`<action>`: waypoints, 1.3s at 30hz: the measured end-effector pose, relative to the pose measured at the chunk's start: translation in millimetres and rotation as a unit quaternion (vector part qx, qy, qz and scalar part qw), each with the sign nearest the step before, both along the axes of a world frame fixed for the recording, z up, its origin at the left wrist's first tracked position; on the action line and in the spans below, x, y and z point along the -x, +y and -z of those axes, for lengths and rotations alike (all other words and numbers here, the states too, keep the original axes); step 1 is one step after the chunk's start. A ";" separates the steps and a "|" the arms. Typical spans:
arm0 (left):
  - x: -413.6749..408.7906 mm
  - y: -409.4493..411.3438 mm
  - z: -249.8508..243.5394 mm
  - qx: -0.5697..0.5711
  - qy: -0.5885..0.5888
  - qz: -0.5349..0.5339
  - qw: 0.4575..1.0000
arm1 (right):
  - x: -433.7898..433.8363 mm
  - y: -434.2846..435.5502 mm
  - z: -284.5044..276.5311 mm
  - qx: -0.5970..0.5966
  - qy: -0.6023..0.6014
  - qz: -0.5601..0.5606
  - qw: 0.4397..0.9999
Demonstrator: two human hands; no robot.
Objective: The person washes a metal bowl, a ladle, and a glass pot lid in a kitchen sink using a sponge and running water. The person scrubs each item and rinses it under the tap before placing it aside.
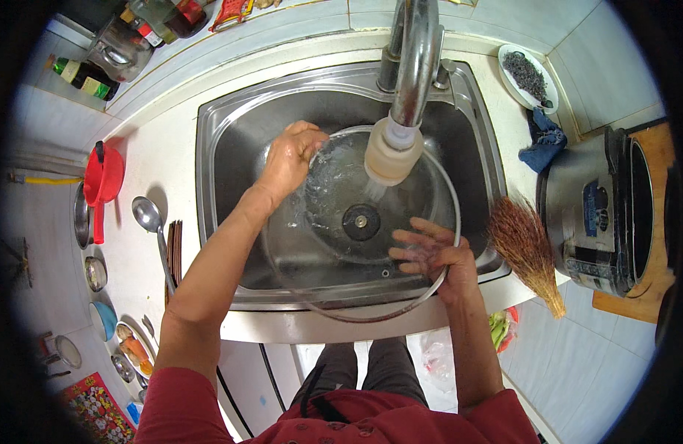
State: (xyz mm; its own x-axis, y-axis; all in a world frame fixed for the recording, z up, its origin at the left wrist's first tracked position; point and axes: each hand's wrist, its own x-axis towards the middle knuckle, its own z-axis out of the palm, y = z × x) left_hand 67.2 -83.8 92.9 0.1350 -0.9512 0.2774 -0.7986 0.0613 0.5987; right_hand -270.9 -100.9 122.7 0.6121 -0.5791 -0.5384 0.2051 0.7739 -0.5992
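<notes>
A round clear glass pot lid (325, 244) with a metal rim is tilted over the stainless steel sink (239, 211). At its centre is a black disc (361, 222) with a metal screw. My right hand (438, 255) grips the lid's right rim, its fingers showing through the glass. The bent fingers of my left hand (294, 155) hold the rim at upper left; their tips are partly hidden. Above the lid hangs a chrome faucet (416, 83) with a cloudy plastic nozzle (394, 152). Water sprays from it onto the wet glass.
A straw brush (522, 244) lies right of the sink beside a metal cooker (585, 211). Behind them are a blue cloth (543, 141) and a white dish (505, 72). On the left counter lie a ladle (148, 215), chopsticks (176, 250) and a red pan (103, 177).
</notes>
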 end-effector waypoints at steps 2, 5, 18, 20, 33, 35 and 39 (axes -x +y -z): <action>-1.7 -8.9 -7.3 -0.030 0.064 0.005 0.997 | -5.6 1.5 1.7 -0.010 -0.005 -0.031 0.999; -2.4 -21.6 -6.2 -0.092 0.094 0.062 0.989 | -17.2 7.0 2.4 -0.027 -0.038 -0.079 0.996; -11.7 -16.7 -37.9 -0.063 -0.063 0.265 0.960 | -41.3 7.4 18.9 -0.078 -0.087 -0.145 0.982; -30.0 -5.8 -45.2 -0.098 -0.084 0.232 0.964 | -39.0 5.4 16.5 -0.084 -0.080 -0.136 0.984; -24.5 117.9 -58.4 -0.172 0.535 -0.218 0.798 | -67.8 -46.9 5.6 0.208 0.134 -0.056 0.967; -11.6 126.6 -54.1 -0.130 0.538 -0.236 0.798 | -76.6 -57.3 16.0 0.298 0.194 -0.083 0.931; 3.8 138.4 -61.5 -0.082 0.528 -0.300 0.790 | -83.5 -57.2 36.6 0.336 0.205 -0.064 0.917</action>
